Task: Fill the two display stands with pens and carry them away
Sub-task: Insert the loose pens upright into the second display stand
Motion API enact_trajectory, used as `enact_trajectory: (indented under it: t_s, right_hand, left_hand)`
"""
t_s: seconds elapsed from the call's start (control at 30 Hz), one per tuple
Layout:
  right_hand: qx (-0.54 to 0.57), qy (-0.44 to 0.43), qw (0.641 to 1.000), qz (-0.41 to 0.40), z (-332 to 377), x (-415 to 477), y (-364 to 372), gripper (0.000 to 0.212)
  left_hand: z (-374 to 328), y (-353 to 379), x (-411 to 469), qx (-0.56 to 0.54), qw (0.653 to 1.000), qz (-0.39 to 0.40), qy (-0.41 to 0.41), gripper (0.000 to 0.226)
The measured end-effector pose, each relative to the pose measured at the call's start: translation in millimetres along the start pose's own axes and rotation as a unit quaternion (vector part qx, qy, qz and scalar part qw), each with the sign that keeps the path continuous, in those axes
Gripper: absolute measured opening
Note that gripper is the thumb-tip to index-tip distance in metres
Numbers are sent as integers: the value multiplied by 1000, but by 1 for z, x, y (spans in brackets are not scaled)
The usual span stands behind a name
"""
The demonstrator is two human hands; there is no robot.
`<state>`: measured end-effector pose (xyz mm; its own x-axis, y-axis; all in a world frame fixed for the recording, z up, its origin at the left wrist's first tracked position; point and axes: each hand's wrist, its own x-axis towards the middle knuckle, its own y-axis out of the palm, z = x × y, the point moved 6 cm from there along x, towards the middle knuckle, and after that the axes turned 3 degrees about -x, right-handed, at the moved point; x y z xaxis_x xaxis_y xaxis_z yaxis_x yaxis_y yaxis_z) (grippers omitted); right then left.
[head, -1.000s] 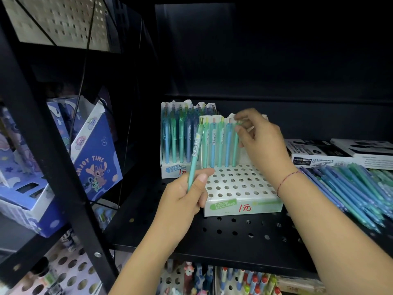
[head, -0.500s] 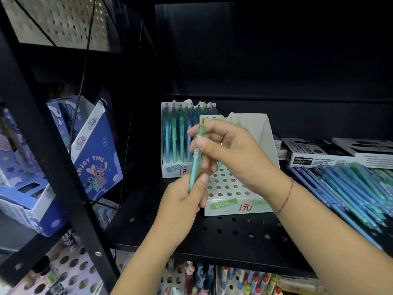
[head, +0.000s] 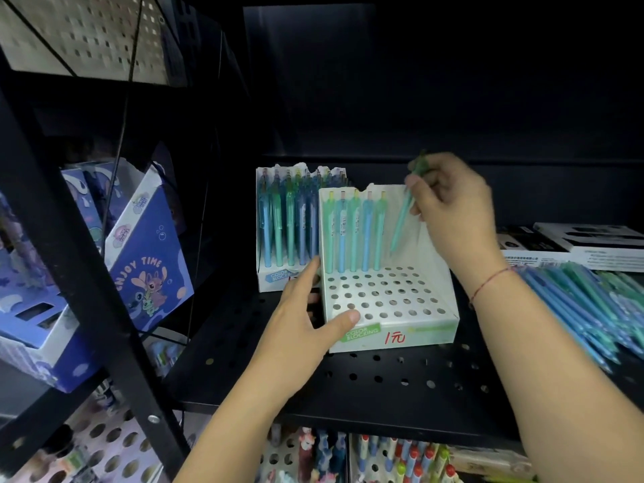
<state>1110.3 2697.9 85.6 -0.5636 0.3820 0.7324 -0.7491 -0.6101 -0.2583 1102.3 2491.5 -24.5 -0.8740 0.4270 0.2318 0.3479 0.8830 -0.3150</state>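
1. The fingers [head: 416, 184] of the right hand [head: 453, 210] are clamped on the upper end of a teal pen [head: 401, 221]. The pen hangs tilted, tip down, over the back right part of the front display stand [head: 390, 308], and its tip is not yet in a hole.
2. The left hand [head: 299, 329] grips that stand's near left corner, with the thumb pressed on the perforated top and the fingers laid along the left wall.
3. The step in hand looks like seating this pen in the back row. The free hole just right of the five pens [head: 352, 231] seems the natural target.
4. To do it well, bring the pen upright before lowering it, so the tip finds the hole instead of skidding across the card. The stand looks light, so the left hand's brace should stop it sliding on the shelf [head: 348, 381].
5. The front display stand is white card with a grid of round holes, a tall back panel with a ragged top edge, and a green label and red handwritten price on its front. Its five pens, green and blue, stand upright against the back panel. Every other hole is empty.
6. The rear display stand [head: 289, 221], behind and to the left of the front one, appears full.
7. A heap of loose pens [head: 575, 301] lies on the shelf to the right of the front stand, so plenty of filling remains.
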Motion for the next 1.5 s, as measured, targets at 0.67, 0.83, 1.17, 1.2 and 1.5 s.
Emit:
enact_trajectory:
  t_s: [0.67,0.83,1.17,1.2,1.5]
  right_hand:
    - [-162,-46,985,26,0,-8,17,13]
    - [-107,20,993,39,9,2,-7,13]
    - [-332,186,884,271,-46,-31,-95,19]
    - [-360,200,862,294,-56,-39,-103,21]
    - [-443,246,796,330,-76,-99,-139,28]
  left_hand:
    - [5,-3,2,12,1000,-8,-5,84]
    - [6,-4,2,8,1000,-9,-6,84]
    - [11,-3,5,4,1000,-12,-9,84]
    - [11,-3,5,4,1000,-10,-10,85]
    - [13,-2,6,-9,1000,-7,-18,92]
